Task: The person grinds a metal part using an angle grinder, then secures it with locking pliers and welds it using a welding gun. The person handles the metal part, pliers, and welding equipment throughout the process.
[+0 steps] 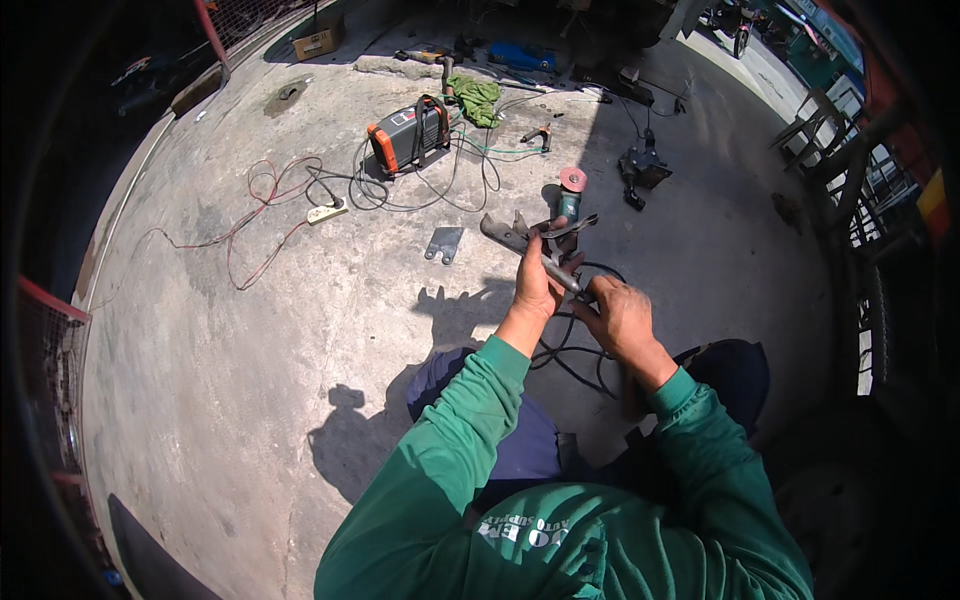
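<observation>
My left hand (540,285) grips a dark metal bracket assembly (508,232) with forked plates and a cylindrical tube, held up over the concrete floor. My right hand (615,315) has its fingers closed at the lower end of the tube; exactly what they pinch there is partly hidden. Just beyond the bracket lies a green angle grinder (568,203) with a pink disc. A black cable (557,354) loops on the floor under my hands. A flat metal plate (444,244) with two rounded lugs lies to the left.
An orange-and-grey machine (390,145) with cables, a green cloth (475,102), a power strip (326,212) and a black metal part (640,172) lie ahead. A cardboard box (316,45) stands far back. Dark metal racks (850,180) line the right, red mesh fencing (50,300) the left.
</observation>
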Demonstrator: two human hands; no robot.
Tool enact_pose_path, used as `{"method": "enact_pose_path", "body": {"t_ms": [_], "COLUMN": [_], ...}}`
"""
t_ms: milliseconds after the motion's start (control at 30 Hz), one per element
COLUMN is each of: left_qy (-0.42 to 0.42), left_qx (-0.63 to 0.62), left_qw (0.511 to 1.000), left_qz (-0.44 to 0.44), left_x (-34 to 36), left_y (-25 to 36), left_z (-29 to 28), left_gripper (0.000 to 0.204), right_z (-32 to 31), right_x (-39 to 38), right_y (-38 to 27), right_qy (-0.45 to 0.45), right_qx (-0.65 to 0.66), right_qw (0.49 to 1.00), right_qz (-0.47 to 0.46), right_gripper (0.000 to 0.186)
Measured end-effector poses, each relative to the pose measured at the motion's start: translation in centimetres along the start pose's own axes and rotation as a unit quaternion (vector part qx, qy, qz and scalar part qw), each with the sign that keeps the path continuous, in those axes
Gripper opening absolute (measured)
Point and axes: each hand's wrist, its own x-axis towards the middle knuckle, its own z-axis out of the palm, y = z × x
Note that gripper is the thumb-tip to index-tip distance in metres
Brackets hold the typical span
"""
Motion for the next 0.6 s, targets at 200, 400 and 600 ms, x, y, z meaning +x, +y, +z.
{"method": "enact_pose_path", "body": {"t_ms": [200,400,600], "left_qy": [0.003,0.115,0.181], "left_qx": [-0.104,-0.041,0.047], "left_qw": [0.992,0.984,0.955], "left_qz": [0.075,0.13,0.229], "left_x": [-0.4,-1.7,-4.0], "left_y": [1.8,5.5,10.9], "left_z": [-1.6,-4.2,-6.8], "left_gripper": [0.041,0.046,0.055], "right_z": [1.1,3.0,7.9], "right_x": [1.7,4.6,8.7], "right_y": [-2.7,-3.1,-2.6], "right_qy": [-0.196,-0.095,-0.142], "right_qx": [0.339,-0.002,-0.052], "right_qw": [0.891,0.994,0.956], "right_qz": [0.23,-0.046,-0.25], "right_gripper": [0.054,0.041,0.047]}}
